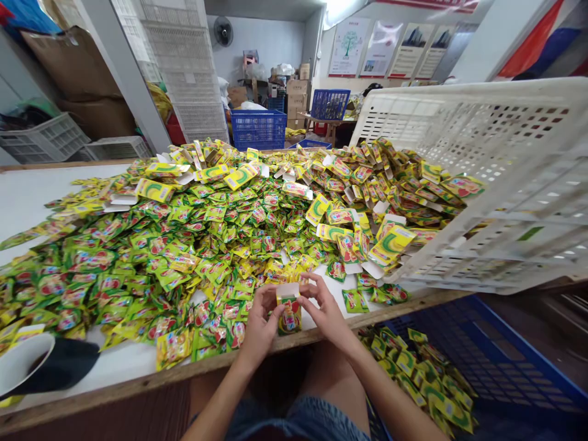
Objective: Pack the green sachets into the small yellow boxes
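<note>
A: Quick pass. Grip?
B: Both hands on one small box, held near the middle of the worktop's front edge. Left hand pinches its left side, right hand is at its upper right, thumb against the side. Fingers curled, narrow on both.
A: Box relative to the grip?
B: Between the hands, roughly upright, white flap open at the top, printed face toward the camera. Contents: can't tell.
A: Rest of the near side?
B: Dark cup with a white rim, tipped over, near left corner. Yellow packet at the front edge, left of the hands. Below the edge, right: blue crate with yellow-green packages in it.
A: Middle?
B: Big heap of green packets, from the left edge to just beyond the hands. More boxes lie right of it, some with flaps open. White basket tilted at the right edge, boxes by its mouth.
A: Far side?
B: More boxes on the heap toward the back edge. Past that: blue basket, stacked white crates, cartons, then posters and a fan on the walls.
</note>
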`<control>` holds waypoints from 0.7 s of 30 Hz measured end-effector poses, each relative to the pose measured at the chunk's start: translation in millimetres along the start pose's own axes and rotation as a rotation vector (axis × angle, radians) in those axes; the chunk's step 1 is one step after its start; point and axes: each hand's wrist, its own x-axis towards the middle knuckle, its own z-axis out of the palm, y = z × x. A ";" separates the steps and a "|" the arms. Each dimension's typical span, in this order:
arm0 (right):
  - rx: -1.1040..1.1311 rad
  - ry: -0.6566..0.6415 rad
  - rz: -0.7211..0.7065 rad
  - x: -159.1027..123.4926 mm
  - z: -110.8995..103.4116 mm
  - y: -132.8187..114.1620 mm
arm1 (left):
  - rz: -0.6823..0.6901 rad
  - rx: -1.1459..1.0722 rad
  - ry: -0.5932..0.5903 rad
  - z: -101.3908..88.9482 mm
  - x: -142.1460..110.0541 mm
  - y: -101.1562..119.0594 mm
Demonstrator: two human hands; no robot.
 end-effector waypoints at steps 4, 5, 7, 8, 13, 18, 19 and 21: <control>-0.076 -0.047 -0.070 -0.5 -1.8 -4.3 | 0.054 0.093 -0.034 0.0 0.3 8.4; -0.100 -0.053 -0.088 -0.7 -2.3 -6.6 | 0.071 0.148 -0.045 -1.0 0.3 10.4; -0.127 -0.047 -0.107 -1.8 -1.6 -9.9 | 0.102 0.217 -0.045 -2.8 0.0 13.3; -0.134 -0.038 -0.111 -2.6 -0.2 -10.5 | 0.108 0.228 -0.035 -3.3 -0.4 14.0; -0.189 0.005 -0.090 -2.2 7.0 -8.8 | 0.057 0.205 0.036 0.3 -2.0 12.9; -0.219 0.005 -0.061 1.8 1.1 -11.6 | 0.024 0.152 0.074 5.5 1.4 11.3; -0.205 0.002 -0.066 0.7 0.0 -10.8 | 0.028 0.144 0.074 5.6 1.7 10.1; -0.163 0.006 -0.081 -3.7 0.8 -6.5 | 0.043 0.138 0.074 4.5 1.1 6.6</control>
